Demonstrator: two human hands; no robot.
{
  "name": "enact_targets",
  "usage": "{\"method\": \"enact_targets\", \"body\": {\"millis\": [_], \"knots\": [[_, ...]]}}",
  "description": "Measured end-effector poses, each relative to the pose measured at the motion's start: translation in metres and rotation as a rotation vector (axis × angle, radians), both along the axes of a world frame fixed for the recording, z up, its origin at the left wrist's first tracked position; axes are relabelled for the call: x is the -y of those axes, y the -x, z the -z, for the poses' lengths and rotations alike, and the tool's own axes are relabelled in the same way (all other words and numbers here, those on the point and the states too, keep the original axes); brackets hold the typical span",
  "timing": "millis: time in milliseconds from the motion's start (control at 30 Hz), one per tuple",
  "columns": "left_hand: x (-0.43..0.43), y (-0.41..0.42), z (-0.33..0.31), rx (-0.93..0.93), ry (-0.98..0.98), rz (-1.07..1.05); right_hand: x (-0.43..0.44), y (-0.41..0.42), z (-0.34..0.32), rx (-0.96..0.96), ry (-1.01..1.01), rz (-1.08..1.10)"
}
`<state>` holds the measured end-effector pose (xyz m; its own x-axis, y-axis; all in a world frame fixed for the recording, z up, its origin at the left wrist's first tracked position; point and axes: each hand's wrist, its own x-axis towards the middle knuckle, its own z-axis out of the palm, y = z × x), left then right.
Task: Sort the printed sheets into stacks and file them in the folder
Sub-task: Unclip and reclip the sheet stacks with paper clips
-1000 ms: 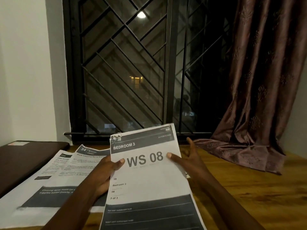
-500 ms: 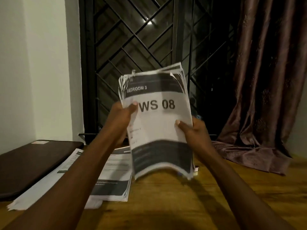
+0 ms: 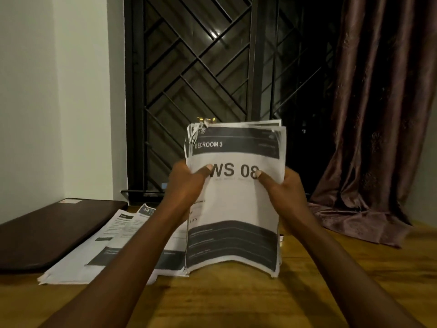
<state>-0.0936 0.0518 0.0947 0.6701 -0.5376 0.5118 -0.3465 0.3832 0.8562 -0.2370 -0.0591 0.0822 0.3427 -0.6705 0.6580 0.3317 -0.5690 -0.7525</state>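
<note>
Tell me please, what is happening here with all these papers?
A person grips a bundle of printed sheets upright with the left hand and the right hand, one at each side, thumbs on the front page, which reads BEDROOM 3, WS 08. Its lower edge seems to rest on the wooden table. To the left, loose sheets lie flat beside a dark closed case, perhaps the folder.

Top sheet (image 3: 236,204) of upright stack (image 3: 264,124): dark header band, white "BEDROOM 3" at upper left. Below band, large black "WS 08" across middle. Left margin lower down: "of 3", digit before it hidden. Small header print and lines in lower dark band too fine to read. Flat sheet (image 3: 144,210) near far-left part of table (image 3: 236,304): "34" in dark header corner; rest blurred.
</note>
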Motion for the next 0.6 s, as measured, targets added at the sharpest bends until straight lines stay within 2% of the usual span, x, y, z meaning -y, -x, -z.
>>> {"method": "enact_targets", "body": {"millis": [100, 233, 433, 533, 600], "knots": [[-0.001, 0.002, -0.007, 0.019, 0.006, 0.018, 0.003, 0.001, -0.001, 0.022, -0.026, -0.016], [0.003, 0.001, 0.014, 0.000, -0.144, 0.046, 0.002, -0.004, 0.018, -0.075, -0.101, 0.006], [-0.003, -0.005, 0.006, 0.004, -0.103, 0.083, 0.008, -0.002, 0.005, -0.009, -0.115, -0.031], [-0.004, -0.006, 0.015, -0.059, -0.211, 0.133, 0.007, -0.007, 0.015, -0.106, -0.138, 0.010], [-0.010, -0.009, 0.013, -0.119, -0.212, 0.197, 0.006, -0.004, 0.009, -0.138, -0.149, 0.012]]}}
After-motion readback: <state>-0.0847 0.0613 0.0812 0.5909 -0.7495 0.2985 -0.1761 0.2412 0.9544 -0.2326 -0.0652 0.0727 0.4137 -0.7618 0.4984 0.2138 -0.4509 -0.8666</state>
